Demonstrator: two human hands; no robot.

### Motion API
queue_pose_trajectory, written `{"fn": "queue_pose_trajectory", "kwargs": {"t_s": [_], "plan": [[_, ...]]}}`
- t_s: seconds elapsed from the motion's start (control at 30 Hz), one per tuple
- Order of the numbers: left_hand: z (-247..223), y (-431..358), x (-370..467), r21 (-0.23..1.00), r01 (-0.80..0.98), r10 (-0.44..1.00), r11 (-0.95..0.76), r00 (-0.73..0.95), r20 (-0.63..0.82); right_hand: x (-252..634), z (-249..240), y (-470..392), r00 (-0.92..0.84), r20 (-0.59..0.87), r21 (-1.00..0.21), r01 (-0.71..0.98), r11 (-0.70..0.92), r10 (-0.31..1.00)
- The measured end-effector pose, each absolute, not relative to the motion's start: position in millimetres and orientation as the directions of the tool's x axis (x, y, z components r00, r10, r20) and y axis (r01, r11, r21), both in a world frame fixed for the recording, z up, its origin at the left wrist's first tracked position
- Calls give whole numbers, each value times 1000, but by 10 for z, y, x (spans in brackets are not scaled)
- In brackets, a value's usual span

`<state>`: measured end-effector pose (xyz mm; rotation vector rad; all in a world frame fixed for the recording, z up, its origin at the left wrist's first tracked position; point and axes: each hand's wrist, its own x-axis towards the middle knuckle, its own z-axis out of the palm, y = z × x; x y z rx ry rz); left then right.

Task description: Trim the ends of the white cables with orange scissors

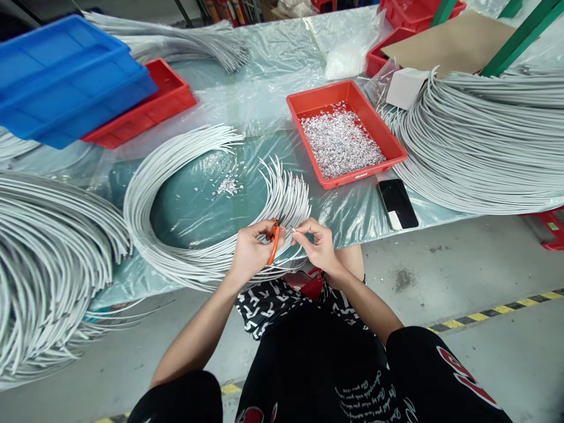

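Observation:
Orange-handled pliers (274, 242) are held in my left hand (254, 249), at the near edge of the table. My right hand (318, 244) pinches something small and thin, most likely a cable end, just right of the pliers' tip. Both hands are close together over a curved bundle of pale grey cables (147, 176), whose loose ends fan out just beyond my fingers. Inside the curve lies a small heap of shiny bits (228, 185). A red tray (348, 180) holding many small metal pieces (341, 141) stands beyond my right hand.
A black phone (398, 202) lies at the table's front edge. Large cable bundles lie at the right (480, 141) and left (48, 252). Blue bins (66, 76) and another red tray (176, 97) stand back left. A white box (406, 88) and brown cardboard (458, 44) are back right.

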<state>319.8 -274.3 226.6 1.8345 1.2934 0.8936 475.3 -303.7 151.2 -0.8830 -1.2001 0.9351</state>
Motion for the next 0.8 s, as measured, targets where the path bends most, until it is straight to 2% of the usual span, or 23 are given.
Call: {"fn": "queue_pose_trajectory", "kwargs": {"t_s": [0.5,0.63,0.8], "plan": [[2309,-2599,3115,866,455,975,-208,167,146,4757,1525,-3044,79,297,-948,-93,303,952],[2284,-2176,2904,841,508,982,-188,95,162,4761,1528,-3039,76,326,-937,-107,332,942],[2240,-1441,2538,777,625,996,-72,10,84,4763,1523,-3058,83,321,-939,-103,329,943]]}}
